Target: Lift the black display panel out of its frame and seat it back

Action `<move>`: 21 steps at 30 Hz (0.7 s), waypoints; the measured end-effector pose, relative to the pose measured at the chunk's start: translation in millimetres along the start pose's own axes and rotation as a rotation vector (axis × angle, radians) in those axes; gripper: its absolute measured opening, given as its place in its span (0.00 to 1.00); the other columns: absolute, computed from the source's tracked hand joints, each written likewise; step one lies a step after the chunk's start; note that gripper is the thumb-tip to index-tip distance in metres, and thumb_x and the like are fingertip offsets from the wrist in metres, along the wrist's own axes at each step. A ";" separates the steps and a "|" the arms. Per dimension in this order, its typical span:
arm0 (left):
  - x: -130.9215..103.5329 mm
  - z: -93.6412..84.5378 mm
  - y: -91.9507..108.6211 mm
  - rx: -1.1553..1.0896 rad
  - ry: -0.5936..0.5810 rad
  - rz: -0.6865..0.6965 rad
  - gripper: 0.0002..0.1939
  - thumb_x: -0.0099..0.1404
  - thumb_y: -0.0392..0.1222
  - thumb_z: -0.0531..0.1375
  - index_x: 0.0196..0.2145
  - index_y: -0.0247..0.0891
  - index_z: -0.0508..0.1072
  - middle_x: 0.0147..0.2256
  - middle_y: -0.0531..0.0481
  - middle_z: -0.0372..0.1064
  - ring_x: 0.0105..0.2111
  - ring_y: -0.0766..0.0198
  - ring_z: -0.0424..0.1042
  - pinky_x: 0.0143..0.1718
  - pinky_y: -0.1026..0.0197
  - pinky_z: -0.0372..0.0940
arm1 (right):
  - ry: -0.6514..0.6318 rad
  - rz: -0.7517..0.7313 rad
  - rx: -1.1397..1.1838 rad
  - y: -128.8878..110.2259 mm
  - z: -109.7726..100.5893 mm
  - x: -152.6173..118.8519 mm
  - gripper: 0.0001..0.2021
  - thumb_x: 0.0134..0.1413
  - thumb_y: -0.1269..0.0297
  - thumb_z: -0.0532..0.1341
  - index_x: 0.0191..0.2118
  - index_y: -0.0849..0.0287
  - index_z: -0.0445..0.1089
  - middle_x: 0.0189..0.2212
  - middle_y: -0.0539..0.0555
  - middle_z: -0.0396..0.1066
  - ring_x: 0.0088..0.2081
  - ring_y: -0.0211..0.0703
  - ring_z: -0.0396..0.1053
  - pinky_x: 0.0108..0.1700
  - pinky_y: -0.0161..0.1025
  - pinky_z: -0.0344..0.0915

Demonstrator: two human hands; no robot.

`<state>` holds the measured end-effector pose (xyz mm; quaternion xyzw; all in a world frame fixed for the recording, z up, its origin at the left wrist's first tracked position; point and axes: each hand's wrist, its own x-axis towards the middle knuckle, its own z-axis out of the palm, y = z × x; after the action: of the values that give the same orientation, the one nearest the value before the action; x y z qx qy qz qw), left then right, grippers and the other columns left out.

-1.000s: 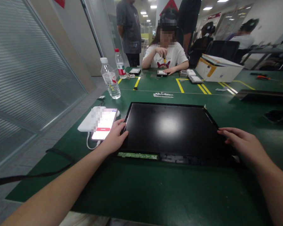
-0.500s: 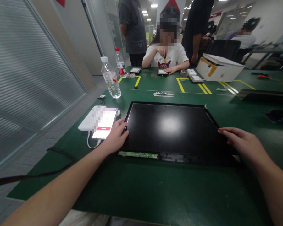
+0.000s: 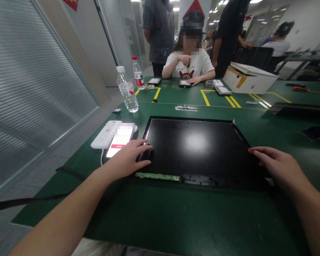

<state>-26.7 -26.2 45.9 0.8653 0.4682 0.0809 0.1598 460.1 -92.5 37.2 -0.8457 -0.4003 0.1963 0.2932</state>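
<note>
A black display panel lies screen up on the green table in front of me, a bright reflection on its glass. Along its near edge runs a strip of green circuit board. My left hand is over the panel's left edge, fingers apart, with the fingertips above the border; whether they touch it I cannot tell. At the right edge, thumb and forefinger of my right hand pinch the panel's rim, with the other fingers curled behind.
Left of the panel lie a lit phone and a white power bank with a cable. Two water bottles stand beyond. Across the table a seated person works on a hard drive. A white box is at the back right.
My left hand has come off the panel's left side and spread its fingers over the border. My right hand keeps its pinch at the right edge. The view has shifted slightly.
</note>
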 end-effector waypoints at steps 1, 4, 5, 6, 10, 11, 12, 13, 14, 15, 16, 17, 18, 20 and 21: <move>-0.6 -2.3 0.0 -0.004 -0.025 0.012 0.28 0.68 0.58 0.64 0.62 0.44 0.76 0.69 0.38 0.64 0.67 0.38 0.63 0.67 0.35 0.60 | -0.006 0.000 0.004 2.3 0.3 1.7 0.26 0.42 0.44 0.61 0.42 0.54 0.82 0.40 0.57 0.81 0.33 0.50 0.74 0.37 0.46 0.67; -1.7 -8.4 -0.1 -0.028 -0.071 0.030 0.28 0.64 0.58 0.67 0.59 0.46 0.78 0.68 0.40 0.66 0.67 0.39 0.65 0.66 0.37 0.62 | -0.018 0.001 0.016 9.2 0.5 6.6 0.27 0.40 0.44 0.61 0.43 0.53 0.82 0.41 0.56 0.81 0.34 0.51 0.75 0.36 0.46 0.67; -1.8 -10.2 -0.4 -0.037 -0.079 0.032 0.28 0.63 0.57 0.68 0.59 0.47 0.78 0.68 0.41 0.66 0.67 0.39 0.65 0.66 0.37 0.62 | -0.019 0.000 0.018 10.9 0.4 7.8 0.27 0.39 0.43 0.62 0.43 0.53 0.82 0.41 0.56 0.81 0.34 0.51 0.75 0.36 0.46 0.67; -1.9 -11.7 -0.8 -0.044 -0.087 0.035 0.29 0.63 0.57 0.69 0.59 0.48 0.78 0.68 0.42 0.66 0.67 0.40 0.65 0.66 0.38 0.62 | -0.018 -0.001 0.018 12.3 0.2 8.7 0.27 0.39 0.43 0.62 0.43 0.53 0.82 0.41 0.56 0.82 0.34 0.51 0.75 0.36 0.46 0.67; -1.8 -14.1 -3.3 -0.049 -0.114 0.051 0.30 0.62 0.53 0.70 0.61 0.51 0.76 0.69 0.44 0.65 0.68 0.41 0.65 0.66 0.40 0.63 | 0.002 -0.039 0.006 14.7 -0.1 9.9 0.26 0.39 0.43 0.62 0.41 0.53 0.83 0.39 0.57 0.82 0.33 0.52 0.76 0.35 0.47 0.67; -1.8 -13.8 -3.8 -0.051 -0.116 0.056 0.29 0.62 0.52 0.70 0.61 0.52 0.76 0.69 0.45 0.66 0.68 0.41 0.65 0.65 0.40 0.63 | 0.007 -0.051 0.005 14.5 0.0 9.8 0.26 0.39 0.43 0.63 0.40 0.53 0.83 0.39 0.57 0.83 0.33 0.53 0.76 0.35 0.47 0.68; -2.0 -13.2 -4.2 -0.055 -0.119 0.061 0.28 0.63 0.52 0.70 0.61 0.52 0.77 0.68 0.45 0.66 0.68 0.41 0.65 0.65 0.40 0.63 | 0.012 -0.058 0.004 14.0 0.2 9.4 0.25 0.39 0.44 0.63 0.40 0.53 0.83 0.38 0.57 0.83 0.33 0.53 0.76 0.35 0.47 0.68; -2.3 -12.6 -4.3 -0.060 -0.123 0.067 0.27 0.63 0.52 0.69 0.60 0.52 0.77 0.68 0.46 0.67 0.68 0.41 0.64 0.66 0.39 0.63 | 0.015 -0.056 0.004 13.2 0.5 9.0 0.24 0.39 0.45 0.63 0.40 0.52 0.83 0.38 0.57 0.83 0.33 0.53 0.76 0.35 0.47 0.68; -2.7 -11.9 -4.1 -0.064 -0.127 0.074 0.26 0.64 0.52 0.69 0.60 0.52 0.77 0.68 0.46 0.67 0.69 0.41 0.63 0.66 0.39 0.63 | 0.015 -0.048 0.006 12.3 0.7 8.5 0.24 0.40 0.45 0.63 0.40 0.53 0.83 0.38 0.57 0.82 0.32 0.52 0.76 0.35 0.46 0.68; -3.3 -11.2 -3.8 -0.066 -0.132 0.081 0.25 0.65 0.51 0.68 0.60 0.53 0.77 0.68 0.46 0.67 0.69 0.40 0.63 0.66 0.39 0.63 | 0.015 -0.035 0.009 11.5 1.0 8.1 0.23 0.40 0.46 0.63 0.40 0.53 0.83 0.38 0.57 0.82 0.32 0.52 0.76 0.34 0.46 0.68; -3.9 -10.7 -3.3 -0.065 -0.134 0.087 0.25 0.66 0.51 0.68 0.60 0.53 0.77 0.68 0.46 0.66 0.70 0.40 0.62 0.66 0.39 0.63 | 0.013 -0.025 0.009 11.0 1.2 7.8 0.23 0.41 0.46 0.63 0.41 0.53 0.83 0.39 0.57 0.82 0.32 0.52 0.76 0.34 0.46 0.67; -4.7 -10.2 -2.7 -0.063 -0.136 0.094 0.25 0.67 0.50 0.67 0.61 0.53 0.76 0.69 0.46 0.65 0.70 0.40 0.62 0.66 0.39 0.63 | 0.013 -0.017 0.008 10.8 1.4 7.8 0.23 0.41 0.46 0.63 0.41 0.53 0.83 0.39 0.57 0.82 0.33 0.52 0.76 0.34 0.46 0.67; -5.4 -9.9 -2.1 -0.059 -0.139 0.101 0.25 0.67 0.49 0.67 0.62 0.53 0.75 0.70 0.46 0.64 0.70 0.40 0.61 0.66 0.39 0.63 | 0.010 -0.014 0.007 11.0 1.7 8.0 0.23 0.41 0.46 0.63 0.41 0.53 0.83 0.39 0.57 0.82 0.33 0.52 0.76 0.35 0.46 0.67; -6.7 -9.4 -0.9 -0.048 -0.150 0.113 0.26 0.69 0.47 0.66 0.64 0.54 0.73 0.72 0.46 0.60 0.71 0.40 0.60 0.67 0.38 0.62 | 0.007 -0.018 0.010 12.5 2.2 9.0 0.24 0.40 0.46 0.63 0.41 0.53 0.83 0.40 0.57 0.82 0.34 0.52 0.76 0.36 0.46 0.67; -7.2 -9.2 -0.3 -0.041 -0.157 0.119 0.27 0.69 0.46 0.65 0.64 0.53 0.73 0.72 0.46 0.59 0.71 0.40 0.59 0.67 0.38 0.62 | 0.007 -0.023 0.014 13.4 2.5 9.7 0.24 0.40 0.46 0.63 0.41 0.53 0.83 0.40 0.57 0.82 0.34 0.52 0.76 0.36 0.46 0.67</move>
<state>-33.6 -30.2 54.5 0.8918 0.4002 0.0316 0.2086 472.1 -90.8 25.7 -0.8398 -0.4075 0.1926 0.3026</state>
